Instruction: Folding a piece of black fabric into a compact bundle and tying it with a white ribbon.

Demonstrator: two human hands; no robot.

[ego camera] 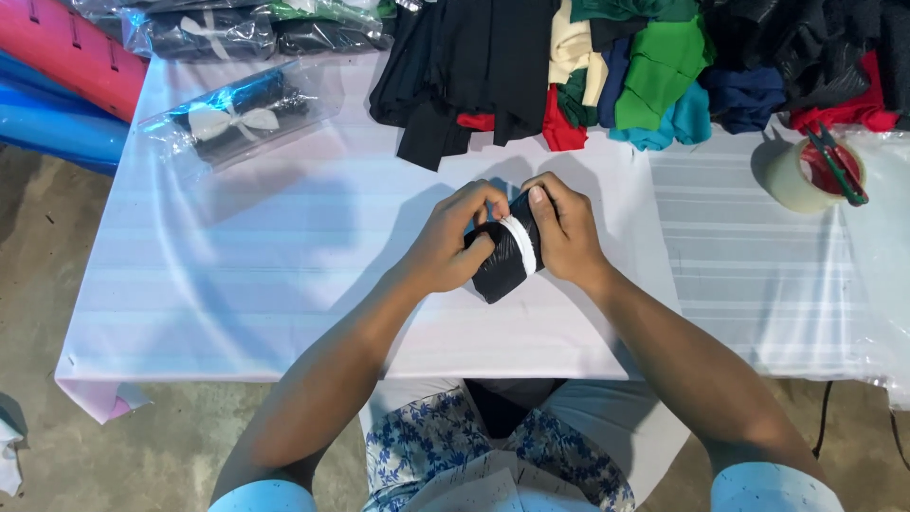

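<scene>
Black cloth, rolled tight into a bundle [502, 258], sat at the middle of the white-covered table [284, 284], held just above it between both hands. A white ribbon [522, 243] ran around the roll. The left hand [445, 245] was curled about the roll's left side, fingertips pinching at the ribbon's far end; the right hand [566, 230] gripped the right side, thumb pressed on the band. The likely trouble was the ribbon slipping off the slick fabric — should either pinch loosen, the roll could spring open. Folded coloured cloths [626, 76] lay at the far edge; a tape roll [801, 175] with scissors [839, 161] stood far right.
</scene>
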